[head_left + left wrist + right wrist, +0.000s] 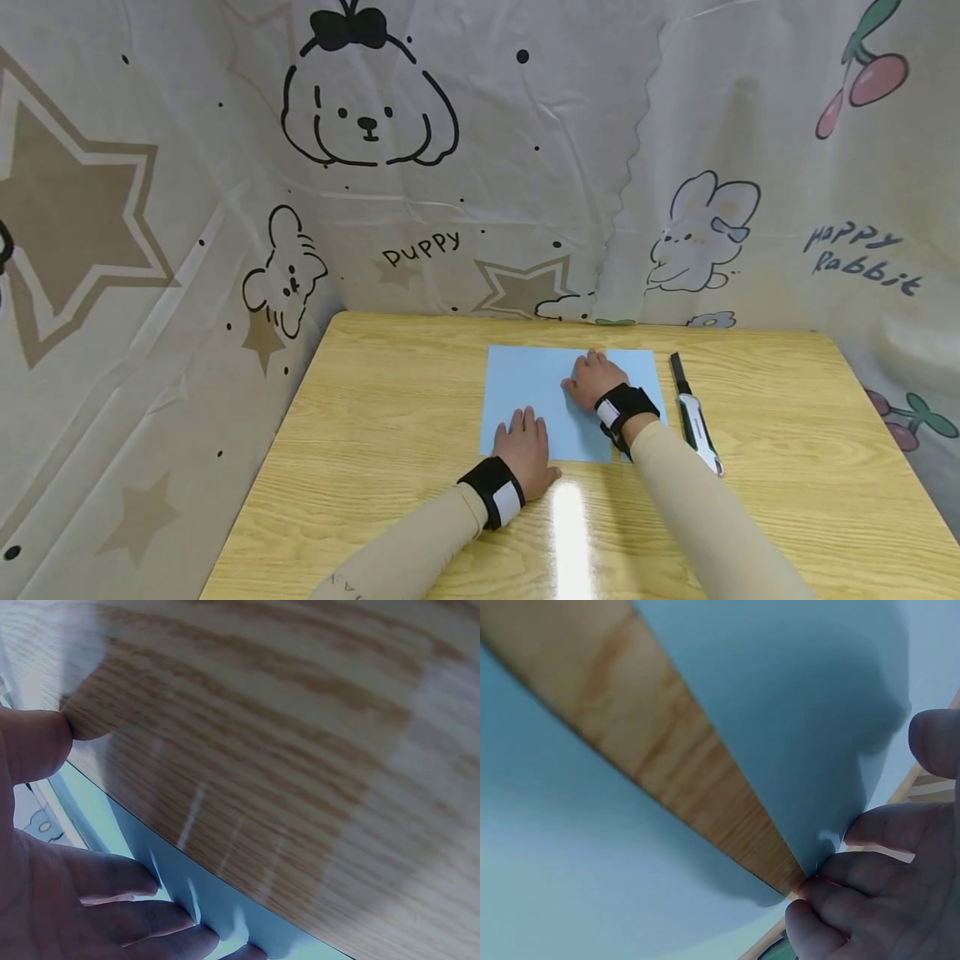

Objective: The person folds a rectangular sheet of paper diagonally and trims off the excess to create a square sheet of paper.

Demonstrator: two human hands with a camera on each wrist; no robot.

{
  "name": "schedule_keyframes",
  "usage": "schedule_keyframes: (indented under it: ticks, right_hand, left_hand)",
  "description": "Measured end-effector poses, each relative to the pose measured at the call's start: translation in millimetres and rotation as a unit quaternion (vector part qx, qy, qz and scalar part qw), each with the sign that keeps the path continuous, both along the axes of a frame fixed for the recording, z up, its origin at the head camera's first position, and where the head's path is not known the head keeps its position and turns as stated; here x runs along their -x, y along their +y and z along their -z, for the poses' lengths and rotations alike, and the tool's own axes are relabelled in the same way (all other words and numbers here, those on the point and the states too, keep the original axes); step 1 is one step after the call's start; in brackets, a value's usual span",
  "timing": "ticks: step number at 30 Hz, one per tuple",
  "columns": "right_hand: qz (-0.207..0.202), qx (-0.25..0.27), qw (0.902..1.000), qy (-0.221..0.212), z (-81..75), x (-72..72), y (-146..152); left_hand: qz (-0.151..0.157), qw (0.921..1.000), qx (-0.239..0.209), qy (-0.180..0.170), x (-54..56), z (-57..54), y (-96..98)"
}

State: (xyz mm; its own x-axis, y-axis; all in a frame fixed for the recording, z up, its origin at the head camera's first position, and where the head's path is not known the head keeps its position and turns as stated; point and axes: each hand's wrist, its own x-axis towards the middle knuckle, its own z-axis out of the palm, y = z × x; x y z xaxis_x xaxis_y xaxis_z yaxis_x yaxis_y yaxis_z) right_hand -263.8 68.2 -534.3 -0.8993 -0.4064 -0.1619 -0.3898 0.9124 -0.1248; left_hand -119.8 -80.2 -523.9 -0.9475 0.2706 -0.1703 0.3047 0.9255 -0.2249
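A larger light blue sheet of paper [525,379] lies on the table, with a narrower blue strip [637,367] along its right side. Between the two runs a thin gap of bare wood, wide in the right wrist view. My left hand [521,454] rests with spread, straight fingers on the larger sheet's near edge; its thumb is over the wood. My right hand [595,381] lies near the top of the gap, its fingertips touching the paper there. To the right of the strip is a utility knife [697,425], touched by neither hand.
The wooden table [390,400] has a bright light reflection near its front. A pale printed cloth [487,183] with cartoon animals and stars hangs behind the table and along its left side.
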Motion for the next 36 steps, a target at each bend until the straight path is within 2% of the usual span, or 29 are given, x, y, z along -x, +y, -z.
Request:
schedule_keyframes:
  ticks: [6, 12, 16, 24, 30, 36]
  right_hand:
    - [0.01, -0.003, 0.9999, 0.006, -2.3, 1.2, -1]
    - [0.016, -0.004, 0.9999, 0.003, 2.6, 2.4, -1]
    - [0.017, -0.001, 0.9998, 0.001, 4.9, 3.0, -1]
    - [0.021, 0.001, 0.9998, -0.001, 6.2, 3.5, -1]
    - [0.028, 0.018, 0.9994, -0.013, 5.5, 4.4, -2]
    - [0.025, 0.024, 0.9991, -0.023, 4.7, 3.3, -1]
  left_hand:
    - [-0.01, 0.9999, 0.003, -0.006, 0.1, 0.8, 2.7]
    - [-0.058, 0.9981, 0.021, -0.004, -8.6, 2.8, 12.5]
    - [-0.074, 0.9962, 0.044, 0.011, -14.1, 5.3, 19.3]
    - [-0.091, 0.9951, 0.04, 0.008, -17.1, 2.4, 23.8]
    - [-0.087, 0.9954, 0.038, 0.007, -17.8, 0.6, 23.6]
    - [-0.096, 0.9948, 0.033, -0.007, -16.8, 0.6, 24.4]
